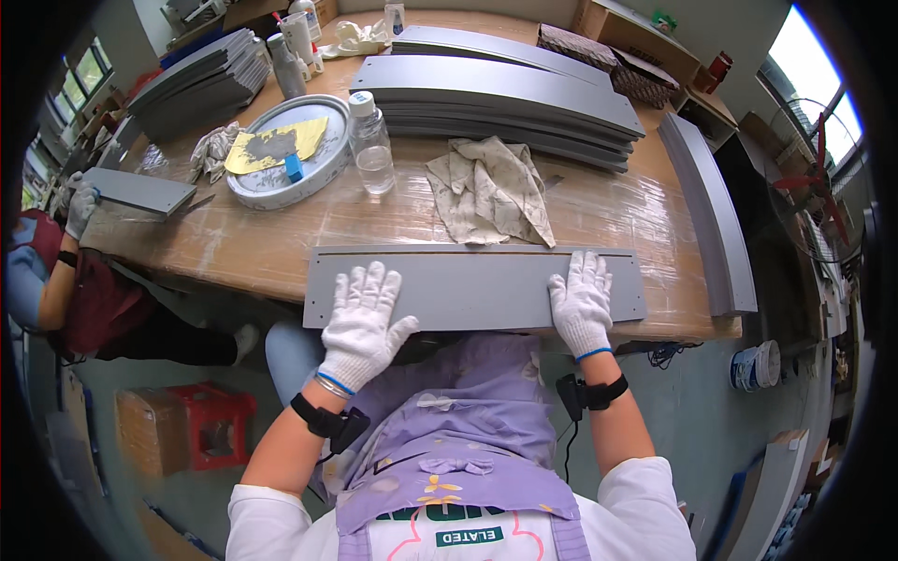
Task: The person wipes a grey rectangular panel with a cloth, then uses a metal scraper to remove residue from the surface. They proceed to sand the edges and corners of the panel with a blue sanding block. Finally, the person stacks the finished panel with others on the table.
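Wrapped brown table [281,229] was the biggest thing in front of me, a stack of grey panels [496,98] on its far side. Single grey panel [472,292] lay flat along the near edge, long side across the person's front, thin dark line by its far edge. It sat under both hands: left hand [367,323] over the left part, right hand [582,301] close to the right end, a long bare stretch between, panel ends running out past each. Forearms came up from the body, angled inward on the left, nearly straight on the right, a black strap round each. Beyond the panel, left to right: round lid [254,198], bigger, then crumpled cloth [491,192], its lower corner right at the panel's far edge; couldn't tell if they touched. Hands: white gloves, palms down, fingers extended away from the body, thumbs turned toward each other, heels reaching past the near edge. Neither grip was closed; both hands were flat, grasping nothing. Clear bottle [372,154] stood upright just beside the lid. Smallest: blue block [294,168], on the lid by a yellow sheet [253,154].
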A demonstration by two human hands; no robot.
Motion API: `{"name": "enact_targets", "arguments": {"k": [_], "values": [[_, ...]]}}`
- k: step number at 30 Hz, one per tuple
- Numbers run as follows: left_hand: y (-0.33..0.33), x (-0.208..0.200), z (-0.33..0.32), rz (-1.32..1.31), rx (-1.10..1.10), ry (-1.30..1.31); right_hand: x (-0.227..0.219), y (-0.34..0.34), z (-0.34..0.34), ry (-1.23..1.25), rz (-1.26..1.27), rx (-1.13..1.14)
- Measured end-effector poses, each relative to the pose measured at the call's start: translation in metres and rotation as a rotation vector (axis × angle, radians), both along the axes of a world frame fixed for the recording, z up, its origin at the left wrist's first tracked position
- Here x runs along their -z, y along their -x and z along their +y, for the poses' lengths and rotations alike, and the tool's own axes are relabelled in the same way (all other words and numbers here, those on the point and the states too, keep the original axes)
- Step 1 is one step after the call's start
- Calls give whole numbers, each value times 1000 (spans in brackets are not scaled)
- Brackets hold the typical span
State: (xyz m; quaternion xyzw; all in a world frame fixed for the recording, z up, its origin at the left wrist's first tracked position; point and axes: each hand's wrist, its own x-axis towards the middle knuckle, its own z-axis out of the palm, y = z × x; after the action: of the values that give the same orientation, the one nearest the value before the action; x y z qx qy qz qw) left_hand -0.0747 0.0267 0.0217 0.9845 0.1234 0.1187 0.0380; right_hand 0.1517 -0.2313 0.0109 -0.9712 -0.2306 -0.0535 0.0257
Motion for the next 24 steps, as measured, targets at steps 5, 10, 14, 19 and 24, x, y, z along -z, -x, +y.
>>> {"name": "enact_targets", "arguments": {"k": [5,10,14,19,24], "values": [[-5,7,-32,-141,305,126,-3,98,69,-167,-20,-675],[96,22,76,-49,-334,-70,-13,47,18,-86,-26,-471],[146,22,97,-241,-633,-138,-23,-3,-18,53,-8,12],[121,40,59,-552,-450,1804,-55,67,97,-281,170,-573],[74,39,43,-364,-327,2114,-102,111,204,-153,682,-924]]}}
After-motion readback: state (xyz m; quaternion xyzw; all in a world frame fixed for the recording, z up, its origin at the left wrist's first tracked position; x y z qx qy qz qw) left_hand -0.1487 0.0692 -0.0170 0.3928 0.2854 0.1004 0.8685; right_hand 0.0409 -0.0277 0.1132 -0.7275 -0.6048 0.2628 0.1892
